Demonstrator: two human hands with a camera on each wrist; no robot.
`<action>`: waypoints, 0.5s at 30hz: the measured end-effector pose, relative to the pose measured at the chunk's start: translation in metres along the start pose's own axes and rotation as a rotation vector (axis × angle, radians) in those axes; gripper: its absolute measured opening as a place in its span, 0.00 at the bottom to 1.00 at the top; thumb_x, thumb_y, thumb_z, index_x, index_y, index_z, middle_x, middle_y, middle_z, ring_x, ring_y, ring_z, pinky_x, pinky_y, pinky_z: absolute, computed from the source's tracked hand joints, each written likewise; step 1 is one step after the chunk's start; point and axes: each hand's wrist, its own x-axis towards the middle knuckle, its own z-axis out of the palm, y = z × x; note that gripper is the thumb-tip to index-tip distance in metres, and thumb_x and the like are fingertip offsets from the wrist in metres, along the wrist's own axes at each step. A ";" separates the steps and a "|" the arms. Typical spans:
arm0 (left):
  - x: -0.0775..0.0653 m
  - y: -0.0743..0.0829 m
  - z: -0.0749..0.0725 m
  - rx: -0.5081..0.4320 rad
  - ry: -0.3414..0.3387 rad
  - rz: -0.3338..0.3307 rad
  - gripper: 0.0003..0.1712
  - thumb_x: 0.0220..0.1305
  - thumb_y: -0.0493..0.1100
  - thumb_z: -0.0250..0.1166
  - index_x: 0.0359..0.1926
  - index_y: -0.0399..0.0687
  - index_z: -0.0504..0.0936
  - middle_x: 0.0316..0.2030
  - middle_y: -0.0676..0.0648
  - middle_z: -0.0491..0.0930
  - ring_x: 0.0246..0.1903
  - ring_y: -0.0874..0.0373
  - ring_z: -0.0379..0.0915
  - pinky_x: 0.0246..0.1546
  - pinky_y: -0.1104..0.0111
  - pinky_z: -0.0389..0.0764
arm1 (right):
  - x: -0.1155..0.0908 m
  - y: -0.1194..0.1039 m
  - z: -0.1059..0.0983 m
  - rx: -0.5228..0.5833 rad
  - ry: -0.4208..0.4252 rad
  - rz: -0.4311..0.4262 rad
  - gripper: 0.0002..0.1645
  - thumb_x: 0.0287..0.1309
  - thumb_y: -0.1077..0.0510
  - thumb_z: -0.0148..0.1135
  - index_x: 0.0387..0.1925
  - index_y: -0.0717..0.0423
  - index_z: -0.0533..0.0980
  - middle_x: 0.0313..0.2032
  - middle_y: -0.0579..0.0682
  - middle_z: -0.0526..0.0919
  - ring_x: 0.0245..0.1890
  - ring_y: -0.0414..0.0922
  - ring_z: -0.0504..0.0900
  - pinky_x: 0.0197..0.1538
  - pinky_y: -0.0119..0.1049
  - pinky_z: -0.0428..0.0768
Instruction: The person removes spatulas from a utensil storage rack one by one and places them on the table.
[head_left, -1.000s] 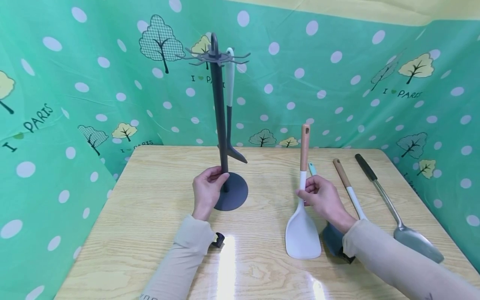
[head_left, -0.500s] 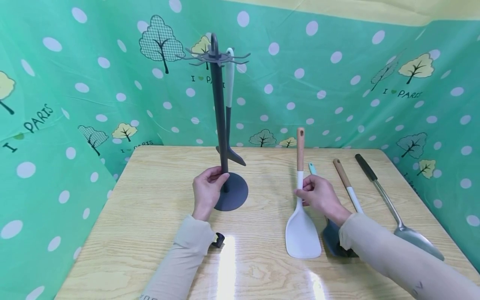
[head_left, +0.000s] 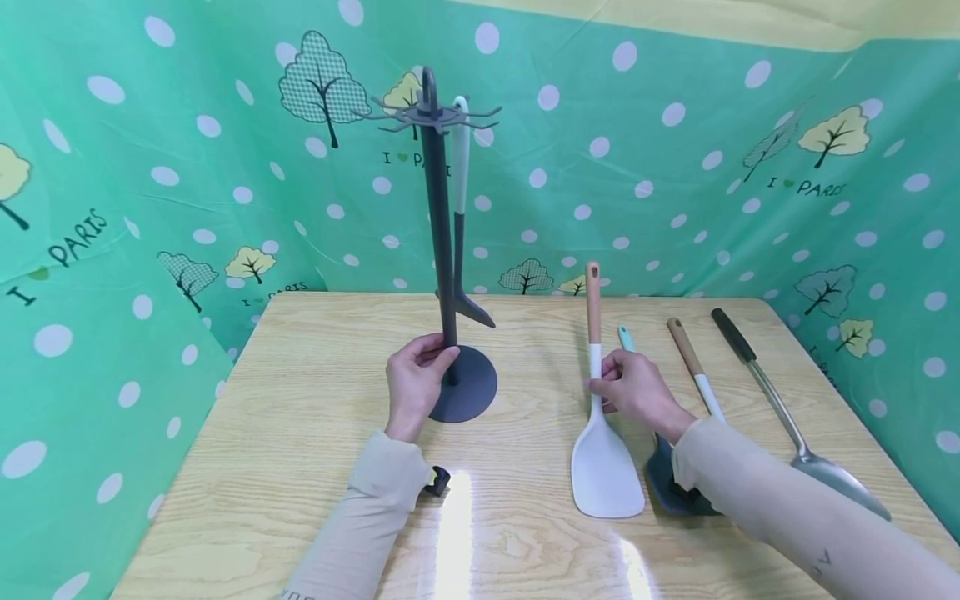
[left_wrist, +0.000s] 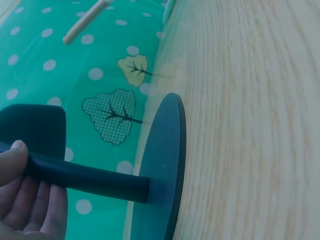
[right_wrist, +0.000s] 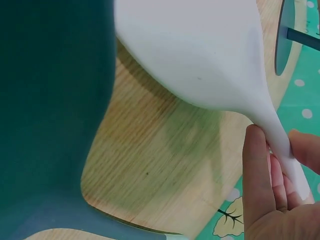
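In the head view my left hand (head_left: pixel 416 379) grips the pole of a black utensil rack (head_left: pixel 437 217) just above its round base (head_left: pixel 476 387). A spatula with a pale green handle (head_left: pixel 461 167) and dark head hangs from one of the rack's hooks. My right hand (head_left: pixel 637 387) pinches the white neck of a wooden-handled spatula (head_left: pixel 606 475). Its handle points up and away, its broad blade toward me, low over the table; whether the blade touches the wood I cannot tell. The right wrist view shows thumb and fingers on the white neck (right_wrist: pixel 275 132).
Right of the white spatula lies a dark-headed spatula (head_left: pixel 662 475) with a mint handle, partly under my right forearm. Beyond it are a wood-and-white handled utensil (head_left: pixel 686 350), its head hidden, and a metal spatula (head_left: pixel 832 479). A polka-dot curtain (head_left: pixel 675 167) stands behind the table.
My right hand has shifted slightly left, and the white spatula's handle has swung left and dipped a little. The left hand and rack stay put; the hanging spatula sways slightly.
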 end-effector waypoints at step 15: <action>-0.012 0.031 -0.003 0.007 -0.007 0.003 0.13 0.57 0.34 0.70 0.44 0.34 0.84 0.40 0.37 0.83 0.39 0.46 0.81 0.39 0.72 0.81 | 0.009 0.000 0.002 -0.042 -0.033 0.061 0.11 0.58 0.63 0.65 0.38 0.64 0.71 0.31 0.58 0.76 0.25 0.46 0.83 0.33 0.41 0.85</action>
